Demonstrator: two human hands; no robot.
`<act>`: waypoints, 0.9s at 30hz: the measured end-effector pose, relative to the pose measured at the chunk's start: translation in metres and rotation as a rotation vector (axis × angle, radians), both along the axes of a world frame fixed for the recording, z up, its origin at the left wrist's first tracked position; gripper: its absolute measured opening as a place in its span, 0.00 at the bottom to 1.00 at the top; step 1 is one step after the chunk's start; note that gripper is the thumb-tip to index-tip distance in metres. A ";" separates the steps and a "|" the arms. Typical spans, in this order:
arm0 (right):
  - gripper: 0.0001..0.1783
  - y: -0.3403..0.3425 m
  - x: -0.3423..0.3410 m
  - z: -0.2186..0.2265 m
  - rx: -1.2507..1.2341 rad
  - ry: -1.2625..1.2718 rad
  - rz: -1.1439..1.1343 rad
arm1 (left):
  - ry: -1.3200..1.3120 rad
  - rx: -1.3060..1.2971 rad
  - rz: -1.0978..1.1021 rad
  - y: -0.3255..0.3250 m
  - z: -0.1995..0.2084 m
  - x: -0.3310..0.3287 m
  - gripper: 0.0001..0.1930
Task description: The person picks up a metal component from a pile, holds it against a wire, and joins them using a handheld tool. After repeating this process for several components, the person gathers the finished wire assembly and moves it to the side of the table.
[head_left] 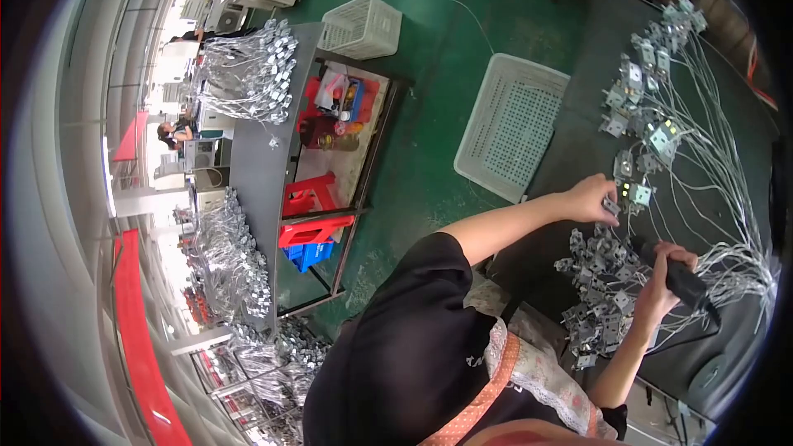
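Black cylindrical tool (pixel 686 285), right hand (pixel 662 279) wrapped round it, left hand (pixel 588 199) pinching metal part (pixel 611 206)

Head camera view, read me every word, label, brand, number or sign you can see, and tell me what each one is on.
No text here is clear enough to quote.
Black shirt: small pale lettering near the apron, too small and partial to read.
Black tool in the right hand: no lettering can be made out.
Long red banner at left: no lettering can be made out.
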State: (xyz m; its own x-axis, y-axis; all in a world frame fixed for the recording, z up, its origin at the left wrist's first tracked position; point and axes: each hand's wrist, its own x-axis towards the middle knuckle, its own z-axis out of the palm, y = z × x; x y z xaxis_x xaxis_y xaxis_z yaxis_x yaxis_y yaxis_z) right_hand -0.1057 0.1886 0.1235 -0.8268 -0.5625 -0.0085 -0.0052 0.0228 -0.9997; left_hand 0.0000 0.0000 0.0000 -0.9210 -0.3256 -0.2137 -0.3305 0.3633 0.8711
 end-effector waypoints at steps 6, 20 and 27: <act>0.15 0.001 0.015 0.013 -0.077 0.116 0.208 | 0.215 -0.076 -0.102 -0.022 0.028 -0.015 0.24; 0.14 0.001 0.022 -0.001 -0.102 0.130 0.117 | -0.502 1.519 0.510 0.023 -0.027 0.003 0.14; 0.11 0.016 0.013 -0.008 0.131 0.158 -0.294 | -0.346 1.616 0.569 0.037 -0.014 -0.004 0.07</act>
